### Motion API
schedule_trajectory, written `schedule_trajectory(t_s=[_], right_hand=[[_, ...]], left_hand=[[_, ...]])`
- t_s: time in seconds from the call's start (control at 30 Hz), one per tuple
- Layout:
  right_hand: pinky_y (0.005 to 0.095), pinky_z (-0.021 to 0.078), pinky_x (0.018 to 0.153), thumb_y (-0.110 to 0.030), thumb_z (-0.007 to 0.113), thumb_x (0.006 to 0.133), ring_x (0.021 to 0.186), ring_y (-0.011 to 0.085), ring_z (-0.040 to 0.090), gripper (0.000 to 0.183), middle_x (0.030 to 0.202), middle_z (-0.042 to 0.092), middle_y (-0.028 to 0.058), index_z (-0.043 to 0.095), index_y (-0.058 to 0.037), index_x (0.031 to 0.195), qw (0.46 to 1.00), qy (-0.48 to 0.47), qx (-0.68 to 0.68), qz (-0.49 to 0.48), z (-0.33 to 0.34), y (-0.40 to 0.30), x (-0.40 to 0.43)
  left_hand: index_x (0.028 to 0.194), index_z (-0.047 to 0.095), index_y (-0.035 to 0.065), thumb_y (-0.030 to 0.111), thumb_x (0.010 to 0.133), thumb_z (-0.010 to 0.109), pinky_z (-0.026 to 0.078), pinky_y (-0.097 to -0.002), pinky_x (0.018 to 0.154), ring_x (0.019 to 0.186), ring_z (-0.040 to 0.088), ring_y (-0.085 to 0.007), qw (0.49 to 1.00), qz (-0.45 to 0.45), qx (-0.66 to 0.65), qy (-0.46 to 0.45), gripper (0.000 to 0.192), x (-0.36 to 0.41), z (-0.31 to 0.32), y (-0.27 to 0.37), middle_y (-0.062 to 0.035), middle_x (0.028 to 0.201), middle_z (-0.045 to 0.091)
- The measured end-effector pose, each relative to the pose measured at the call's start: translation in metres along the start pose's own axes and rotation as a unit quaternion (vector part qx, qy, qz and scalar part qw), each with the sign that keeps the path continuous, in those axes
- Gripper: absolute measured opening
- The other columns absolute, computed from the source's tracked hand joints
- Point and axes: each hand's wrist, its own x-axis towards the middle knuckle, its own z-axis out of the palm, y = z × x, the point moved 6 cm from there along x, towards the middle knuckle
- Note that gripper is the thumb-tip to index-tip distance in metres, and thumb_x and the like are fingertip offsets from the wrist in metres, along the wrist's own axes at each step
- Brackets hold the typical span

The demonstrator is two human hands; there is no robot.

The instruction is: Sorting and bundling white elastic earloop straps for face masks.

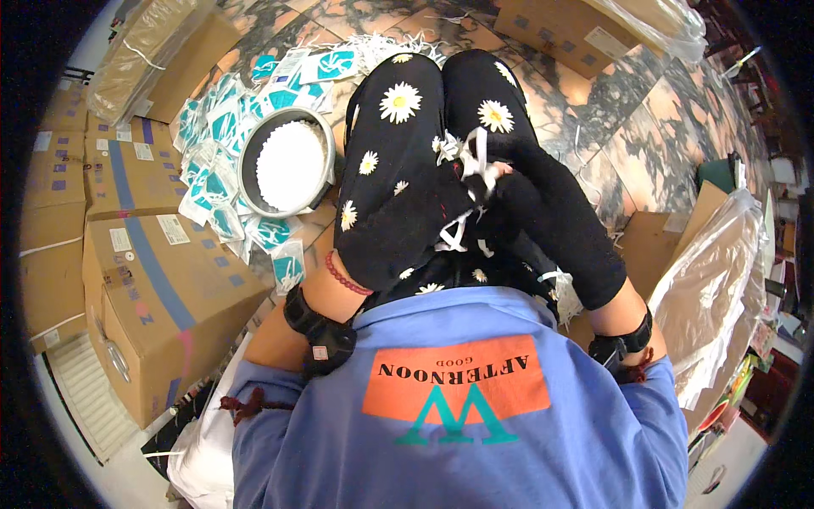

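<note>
Both hands, in black sleeves or gloves, are close together above my lap. My right hand [504, 177] shows bare fingertips, pinched on a blurred white strap [477, 153]. My left hand [455, 189] is just beside it, dark against the daisy-print black trousers [397, 153]; its fingers cannot be made out. More white straps [453, 234] lie just below the hands. On the floor to the left stands a grey round pot [245, 159] holding a rounded white mass [289, 167]. Around it lie many clear packets with teal and white contents [216, 181].
Taped cardboard boxes [172, 299] are stacked at the left. Another carton [566, 38] stands on the marbled tile floor [642, 127] at the top right. An open carton with clear plastic sheeting [706, 292] is by my right elbow. Loose white straps [388, 48] lie beyond my knees.
</note>
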Motion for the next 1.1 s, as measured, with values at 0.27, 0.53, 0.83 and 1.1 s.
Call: schedule_trajectory(t_s=[0.27,0.53,0.83,1.1], right_hand=[[0.026,0.048,0.082,-0.011,0.055,0.094,0.093,0.0115,0.06,0.037,0.111,0.066,0.0064,0.055,-0.0028,0.13,0.993,-0.026,-0.004,0.115,-0.015,0.008,-0.009],[0.035,0.0419,0.101,-0.009,0.079,0.073,0.12,0.0218,0.051,0.075,0.134,0.054,0.0136,0.045,-0.0073,0.139,0.979,-0.102,0.153,-0.09,-0.023,-0.012,0.011],[0.0345,0.0507,0.084,-0.023,0.062,0.09,0.089,0.024,0.065,0.045,0.111,0.066,0.0127,0.056,-0.0033,0.13,0.958,-0.271,0.022,0.094,-0.028,0.016,0.009],[0.0344,0.0486,0.084,-0.02,0.064,0.087,0.096,0.0232,0.063,0.029,0.103,0.067,0.0101,0.063,-0.0001,0.108,0.974,-0.107,0.195,0.035,-0.002,-0.018,0.001]], left_hand=[[0.129,0.055,0.0031,0.007,0.09,0.061,0.046,-0.034,0.096,0.111,0.057,-0.0262,0.946,0.09,0.308,0.037,0.039,-0.002,-0.005,0.01,-0.0137,0.121,0.06],[0.129,0.057,0.0057,0.005,0.094,0.051,0.044,-0.0368,0.101,0.116,0.056,-0.0289,0.932,0.165,0.312,-0.079,0.036,0.003,0.007,0.023,-0.0153,0.122,0.06],[0.127,0.057,0.0006,0.009,0.093,0.056,0.047,-0.036,0.095,0.118,0.055,-0.0256,0.948,-0.189,0.075,-0.246,0.035,-0.024,-0.027,-0.001,-0.0185,0.137,0.05],[0.133,0.046,-0.0016,0.007,0.099,0.048,0.05,-0.0311,0.09,0.106,0.06,-0.0164,0.965,-0.124,-0.173,-0.151,0.035,-0.022,-0.013,-0.004,-0.0095,0.114,0.061]])
